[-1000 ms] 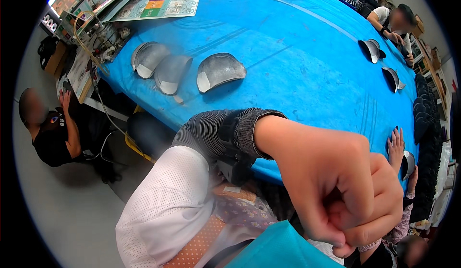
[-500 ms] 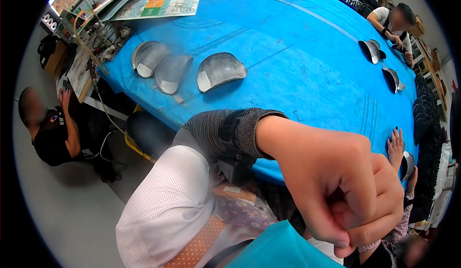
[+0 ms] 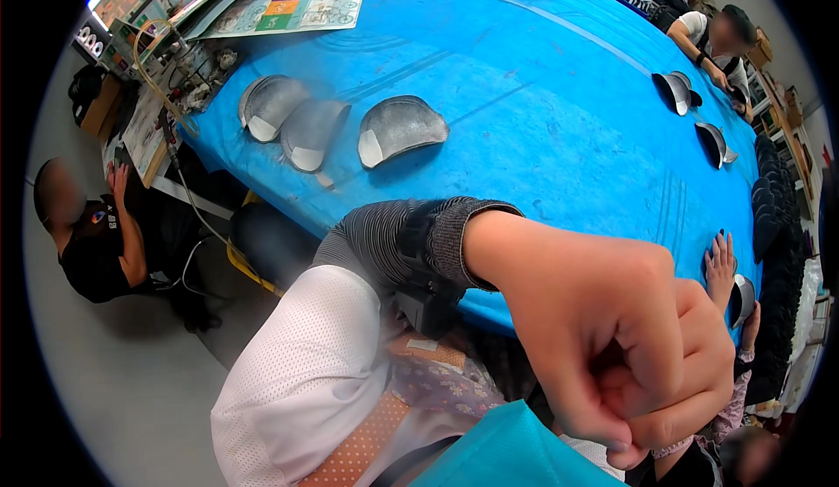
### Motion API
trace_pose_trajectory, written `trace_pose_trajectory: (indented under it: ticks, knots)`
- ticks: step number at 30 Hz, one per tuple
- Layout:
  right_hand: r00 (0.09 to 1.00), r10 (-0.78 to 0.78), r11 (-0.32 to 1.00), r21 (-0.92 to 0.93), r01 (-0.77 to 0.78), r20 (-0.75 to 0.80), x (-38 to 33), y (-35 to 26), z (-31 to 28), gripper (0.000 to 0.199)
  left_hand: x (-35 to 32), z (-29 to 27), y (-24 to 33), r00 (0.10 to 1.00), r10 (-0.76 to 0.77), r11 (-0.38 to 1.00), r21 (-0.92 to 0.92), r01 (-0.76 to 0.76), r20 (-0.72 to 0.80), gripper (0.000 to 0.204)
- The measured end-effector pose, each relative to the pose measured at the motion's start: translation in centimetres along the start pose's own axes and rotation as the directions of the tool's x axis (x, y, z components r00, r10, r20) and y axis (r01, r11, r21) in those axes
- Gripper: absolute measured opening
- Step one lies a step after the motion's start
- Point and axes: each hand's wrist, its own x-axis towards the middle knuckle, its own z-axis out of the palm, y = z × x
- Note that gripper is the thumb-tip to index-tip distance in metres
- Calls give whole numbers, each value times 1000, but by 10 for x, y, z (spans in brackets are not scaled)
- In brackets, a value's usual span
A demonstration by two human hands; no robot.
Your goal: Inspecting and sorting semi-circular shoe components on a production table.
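Observation:
My left hand (image 3: 612, 330) reaches across from the left, close to the view, in a striped dark cuff with a black strap at the wrist. Its fingers are curled into a pinch, thumb against fingertips; what they hold, if anything, is hidden. Below it juts a piece of turquoise fabric (image 3: 520, 452). My right hand does not show. Beyond my forearm, on the blue-covered table (image 3: 524, 164), lie curved grey pieces shaped like cap brims: one (image 3: 402, 131) alone, and two (image 3: 273, 107) (image 3: 315, 135) side by side to its left, each with a pale patch.
Printed sheets (image 3: 288, 2) lie at the table's far left. More curved pieces (image 3: 673, 92) (image 3: 715, 145) rest by a person (image 3: 721, 46) at far right. Another person's hand (image 3: 720, 264) touches the right edge. At left, someone in black (image 3: 96, 225) sits by a side bench.
My left hand stays almost still, its fingers curled the same way. The far-right person's hands have shifted slightly.

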Motion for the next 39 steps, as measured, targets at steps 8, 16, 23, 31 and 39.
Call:
trace_pose_trajectory:
  ticks: [8,16,23,31,39]
  knots:
    - [1000,-8,1000,19,8,-6,-2,2,2,40,4,2,1,1000,8,1000,-17,-7,17,30]
    - [992,-118,993,9,117,38,-3,1,2,37,8,13,-22,984,177,977,-123,-174,13,30]
    - [985,149,988,55,-145,-83,3,-8,5,26,6,3,17,986,-106,954,292,64,129,29]
    - [976,196,974,136,-183,-93,3,-6,7,26,5,2,13,990,-124,981,158,113,60,30]
    - [988,-155,985,-76,153,-26,4,5,6,37,6,8,-11,994,111,991,-71,-110,10,31]
